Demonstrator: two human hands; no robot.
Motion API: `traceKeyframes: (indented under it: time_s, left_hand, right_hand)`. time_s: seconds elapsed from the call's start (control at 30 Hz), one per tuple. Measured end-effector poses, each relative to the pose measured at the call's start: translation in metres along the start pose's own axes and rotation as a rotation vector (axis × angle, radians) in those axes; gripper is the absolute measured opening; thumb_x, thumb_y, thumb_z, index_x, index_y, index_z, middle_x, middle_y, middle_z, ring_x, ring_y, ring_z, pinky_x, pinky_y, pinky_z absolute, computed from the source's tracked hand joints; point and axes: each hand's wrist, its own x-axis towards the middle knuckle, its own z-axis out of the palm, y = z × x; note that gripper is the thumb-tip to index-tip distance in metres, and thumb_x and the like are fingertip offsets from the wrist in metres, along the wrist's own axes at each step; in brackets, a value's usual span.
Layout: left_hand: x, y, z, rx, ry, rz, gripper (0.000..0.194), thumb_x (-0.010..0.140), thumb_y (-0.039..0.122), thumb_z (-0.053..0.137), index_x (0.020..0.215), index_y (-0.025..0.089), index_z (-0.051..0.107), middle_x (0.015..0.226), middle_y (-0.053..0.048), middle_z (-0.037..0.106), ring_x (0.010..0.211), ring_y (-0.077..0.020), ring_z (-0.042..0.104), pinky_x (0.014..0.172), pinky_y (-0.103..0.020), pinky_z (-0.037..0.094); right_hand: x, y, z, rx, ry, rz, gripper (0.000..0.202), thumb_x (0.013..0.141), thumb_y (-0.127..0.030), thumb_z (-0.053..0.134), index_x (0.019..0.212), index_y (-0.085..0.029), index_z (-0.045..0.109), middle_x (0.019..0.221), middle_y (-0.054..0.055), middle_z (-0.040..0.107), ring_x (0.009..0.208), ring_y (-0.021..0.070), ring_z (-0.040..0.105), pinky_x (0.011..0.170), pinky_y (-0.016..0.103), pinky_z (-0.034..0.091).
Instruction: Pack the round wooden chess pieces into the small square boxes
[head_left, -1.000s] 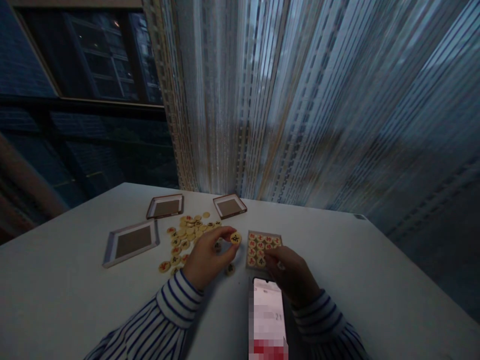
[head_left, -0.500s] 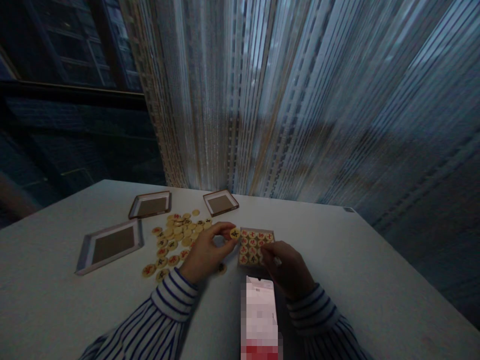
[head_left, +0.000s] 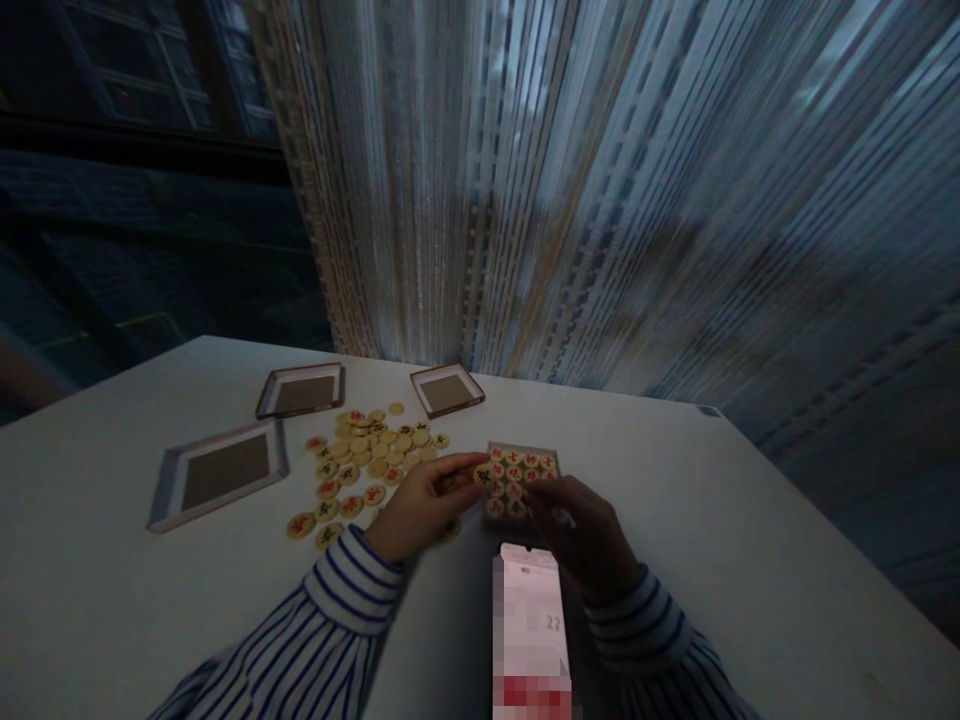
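Observation:
My left hand (head_left: 429,500) pinches a round wooden piece with a black character (head_left: 483,476) at the left edge of a small box (head_left: 523,448). Rows of round pieces with mostly red characters (head_left: 514,473) fill the box. My right hand (head_left: 581,525) reaches over the box's right side, its fingers closed; whatever they hold, if anything, is hidden. Left of my left hand, a loose heap of round pieces (head_left: 361,445) lies on the white table (head_left: 675,530), some showing red or black characters.
Three shallow open trays lie beyond and beside the heap: one at the left (head_left: 226,478), one behind it (head_left: 306,392), one at the back middle (head_left: 447,390). A lit phone (head_left: 529,610) lies in front of the box. String curtains (head_left: 480,180) hang behind the table.
My left hand has brought its black-character piece from beside the box onto the box's left edge. My right hand stays over the box. The view has shifted slightly.

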Motion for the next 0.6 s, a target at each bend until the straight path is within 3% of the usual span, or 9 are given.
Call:
traceKeyframes:
  time_s: [0.1,0.23,0.4,0.6]
  left_hand:
    - [-0.0018,-0.0017,0.0023,-0.015,-0.053,-0.025,0.041,0.067,0.029,0.066,0.105,0.016,0.063,0.071,-0.001,0.064,0.058,-0.0107,0.056,0.049,-0.021,0.043]
    - [-0.0038,-0.0036,0.0053,-0.038,-0.129,0.001,0.04,0.067,0.027,0.066,0.105,0.017,0.063,0.085,-0.006,0.069,0.08,-0.0176,0.063,0.067,-0.029,0.05]
    - [-0.0049,-0.0066,0.0076,-0.094,-0.199,-0.01,0.037,0.069,0.025,0.066,0.105,0.017,0.063,0.1,-0.008,0.068,0.093,-0.0196,0.062,0.085,-0.036,0.047]
    - [-0.0042,-0.0067,0.0091,-0.132,-0.184,-0.005,0.039,0.068,0.026,0.069,0.105,0.017,0.059,0.099,-0.01,0.068,0.091,-0.0208,0.063,0.083,-0.039,0.048]
  right_hand:
    - [-0.0003,-0.0027,0.0022,0.038,0.023,-0.024,0.012,0.082,-0.018,0.05,0.087,-0.018,0.061,0.07,0.004,0.064,0.062,0.0143,0.059,0.055,0.026,0.05]
    - [-0.0025,-0.0031,0.0049,0.08,-0.003,-0.047,0.017,0.084,-0.021,0.05,0.097,-0.02,0.061,0.075,0.005,0.063,0.065,0.0135,0.059,0.057,0.026,0.05]
    - [-0.005,-0.0021,0.0066,0.125,-0.067,-0.084,0.022,0.085,-0.021,0.05,0.105,-0.02,0.058,0.083,0.007,0.064,0.073,0.0146,0.06,0.062,0.029,0.051]
    - [-0.0046,-0.0035,0.0071,0.119,-0.064,-0.067,0.017,0.084,-0.022,0.053,0.099,-0.02,0.06,0.082,0.006,0.065,0.071,0.0146,0.061,0.061,0.029,0.052]
